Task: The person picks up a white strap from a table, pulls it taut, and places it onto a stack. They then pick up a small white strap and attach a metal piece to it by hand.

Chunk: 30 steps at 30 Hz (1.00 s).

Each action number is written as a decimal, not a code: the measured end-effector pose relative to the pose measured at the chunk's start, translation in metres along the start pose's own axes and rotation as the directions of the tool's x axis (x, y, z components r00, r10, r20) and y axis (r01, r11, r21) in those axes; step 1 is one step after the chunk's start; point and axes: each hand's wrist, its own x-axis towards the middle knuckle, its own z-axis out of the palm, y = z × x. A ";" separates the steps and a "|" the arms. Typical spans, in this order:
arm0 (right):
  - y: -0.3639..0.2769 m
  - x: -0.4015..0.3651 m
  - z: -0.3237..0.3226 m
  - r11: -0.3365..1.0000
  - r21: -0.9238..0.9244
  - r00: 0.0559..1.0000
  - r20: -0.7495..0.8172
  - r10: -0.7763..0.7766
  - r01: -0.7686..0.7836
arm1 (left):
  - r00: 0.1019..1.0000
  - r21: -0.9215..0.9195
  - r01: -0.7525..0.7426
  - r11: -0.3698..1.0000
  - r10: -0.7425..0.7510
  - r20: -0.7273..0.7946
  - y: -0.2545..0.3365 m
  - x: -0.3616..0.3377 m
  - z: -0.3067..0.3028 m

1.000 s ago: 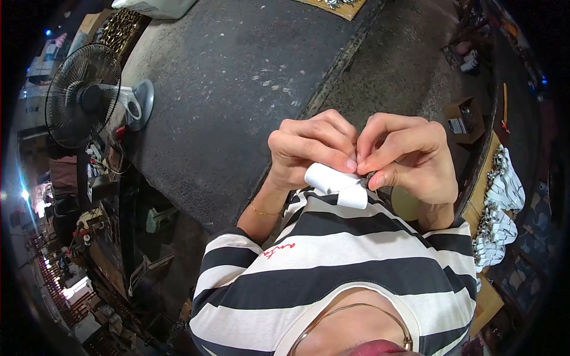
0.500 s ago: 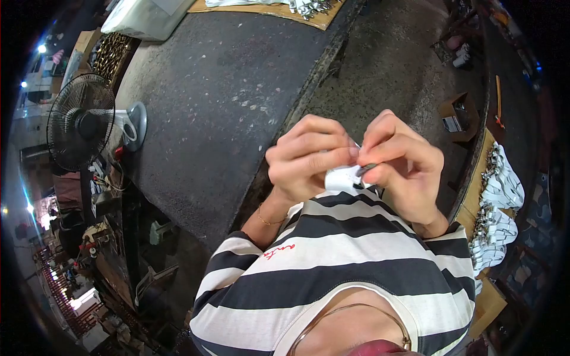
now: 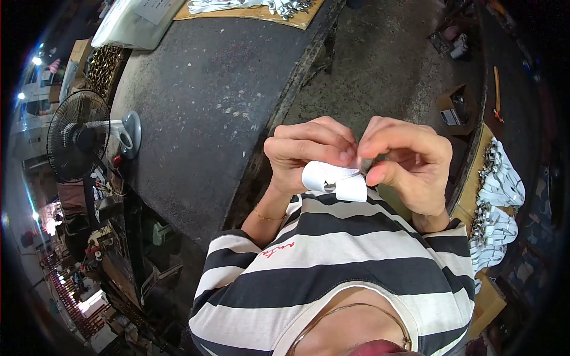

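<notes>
A looped white strap (image 3: 351,188) hangs below my fingers in front of my striped shirt. My left hand (image 3: 309,148) is closed, pinching the strap's upper part between thumb and fingers. Close beside it, my right hand (image 3: 409,160) has its thumb and forefinger curled round a small grey metal piece (image 3: 366,165) at the strap's right end. Whether that piece is fastened to the strap is hidden by the fingers.
A dark worktable (image 3: 196,118) spreads to the left, bearing a fan (image 3: 80,136) and a clear plastic bag (image 3: 133,26). White straps with metal ends (image 3: 502,178) lie on cardboard at the right. A small open carton (image 3: 457,110) stands beyond my right hand.
The white strap has swung lower and left, showing more of its loops. My right thumb and forefinger have parted slightly around the metal piece. The view has shifted a little.
</notes>
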 end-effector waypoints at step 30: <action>-0.010 -0.003 0.024 0.726 -0.664 0.980 0.183 -0.074 0.179 | 0.972 0.696 -0.221 0.683 0.210 0.102 0.008 0.004 0.001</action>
